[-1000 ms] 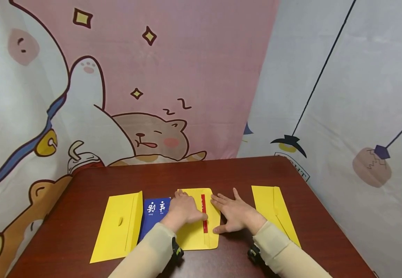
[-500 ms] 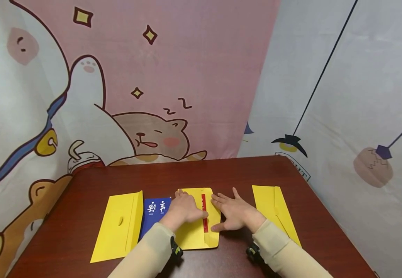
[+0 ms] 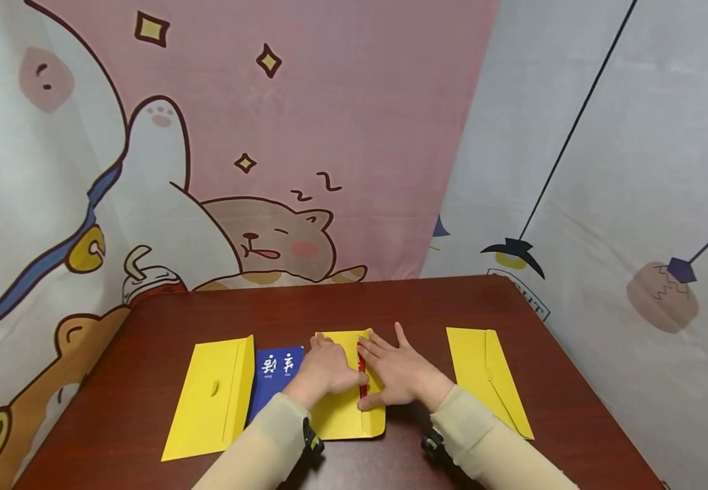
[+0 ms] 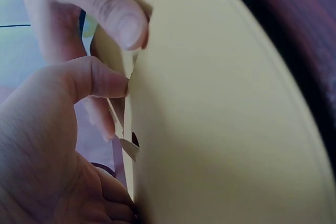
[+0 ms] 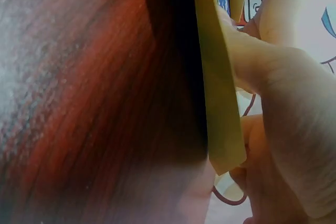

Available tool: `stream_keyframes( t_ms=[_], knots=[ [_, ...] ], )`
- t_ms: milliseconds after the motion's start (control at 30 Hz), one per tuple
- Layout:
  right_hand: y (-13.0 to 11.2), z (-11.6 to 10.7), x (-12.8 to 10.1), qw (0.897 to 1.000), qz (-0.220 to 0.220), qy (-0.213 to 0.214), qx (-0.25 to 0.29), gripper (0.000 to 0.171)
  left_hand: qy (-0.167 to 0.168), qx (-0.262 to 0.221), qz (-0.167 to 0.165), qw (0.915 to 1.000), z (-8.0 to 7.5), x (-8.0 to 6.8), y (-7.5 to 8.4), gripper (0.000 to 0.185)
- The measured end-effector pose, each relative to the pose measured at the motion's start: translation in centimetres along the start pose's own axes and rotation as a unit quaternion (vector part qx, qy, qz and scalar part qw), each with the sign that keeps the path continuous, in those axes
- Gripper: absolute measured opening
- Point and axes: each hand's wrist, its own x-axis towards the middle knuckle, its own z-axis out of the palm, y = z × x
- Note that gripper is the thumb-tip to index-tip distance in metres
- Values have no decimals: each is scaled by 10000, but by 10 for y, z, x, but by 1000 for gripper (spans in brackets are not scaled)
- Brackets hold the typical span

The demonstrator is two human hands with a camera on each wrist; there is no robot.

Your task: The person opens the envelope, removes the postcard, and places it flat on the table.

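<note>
A yellow envelope (image 3: 341, 416) lies flat on the table between my hands. Along its right part shows a narrow red strip (image 3: 362, 390), partly covered by fingers. My left hand (image 3: 327, 367) rests on the envelope with fingers pointing away and the thumb reaching to the strip. Fingers spread, my right hand (image 3: 398, 374) lies over the right-hand flap, its fingertips and thumb at the strip. In the left wrist view both thumbs meet the edge of the yellow paper (image 4: 226, 108), near a small cut tab (image 4: 129, 149). The envelope's edge (image 5: 223, 108) runs under the right hand in its wrist view.
A blue booklet (image 3: 262, 389) with white characters lies left of the middle envelope, partly behind the left forearm. Further left is another yellow envelope (image 3: 203, 408); a third envelope (image 3: 476, 361) lies at the right. Behind the brown table (image 3: 415, 299) hangs a cartoon curtain (image 3: 378, 136).
My right hand has shifted left, from the envelope's right edge onto the flap, its fingers now at the red strip. Less of the strip shows. The left hand stays in place.
</note>
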Motion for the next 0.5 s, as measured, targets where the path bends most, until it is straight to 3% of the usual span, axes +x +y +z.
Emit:
stream_keyframes(
  t_ms=[233,500],
  knots=[
    [-4,0,3,9988,191,-455,15,111,-26,64,-4,10000,1,-1,-1,99],
    [-7,1,6,9969,391,-677,-33,111,3,-100,-56,9999,2,-1,-3,99]
  ],
)
